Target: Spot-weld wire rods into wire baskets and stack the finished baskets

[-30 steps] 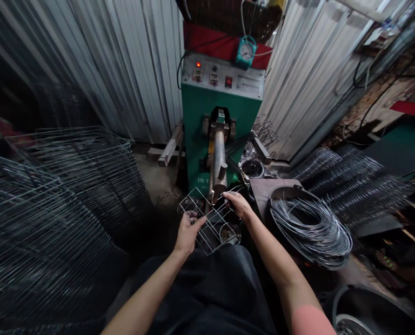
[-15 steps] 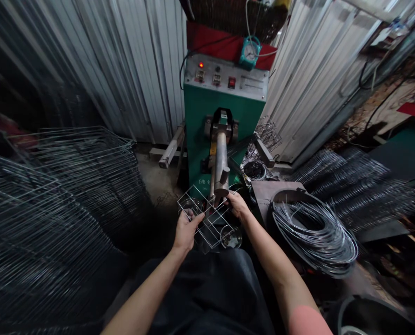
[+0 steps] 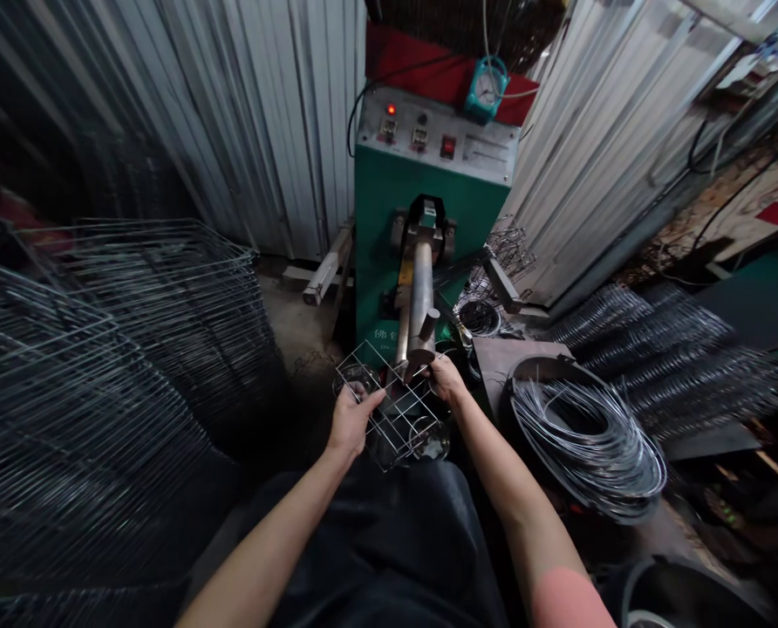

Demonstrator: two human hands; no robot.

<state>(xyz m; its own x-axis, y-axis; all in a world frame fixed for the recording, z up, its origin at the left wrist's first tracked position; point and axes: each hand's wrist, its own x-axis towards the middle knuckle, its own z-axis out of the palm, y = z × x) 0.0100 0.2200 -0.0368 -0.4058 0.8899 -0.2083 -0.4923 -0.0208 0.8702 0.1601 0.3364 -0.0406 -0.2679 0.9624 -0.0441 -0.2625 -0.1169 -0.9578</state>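
A small wire grid panel [image 3: 399,425] lies tilted between my two hands, under the round metal arm of a green welding-type machine [image 3: 376,262]. My left hand [image 3: 352,417] is closed on the panel's left side, thumb on top. Close beside the tip of the metal arm [image 3: 420,349], my right hand [image 3: 447,380] grips the panel's upper right edge; its fingertips are partly hidden. The panel's upper right part passes beneath the arm's tip. Below the panel sits a round clear dish [image 3: 429,438], and another round dish [image 3: 355,381] shows behind its left corner.
Tall stacks of wire mesh [image 3: 101,384] stand at the left. On the right, a coil of wire rods [image 3: 591,445] lies in a round tub, with bundled mesh [image 3: 677,349] behind it. Two square bars [image 3: 329,269] jut from beside the machine. A gauge [image 3: 487,90] sits on top.
The camera view has shifted slightly, so the machine sits a little further right and higher. Both hands keep hold of the grid panel, nearly unmoved relative to the arm.
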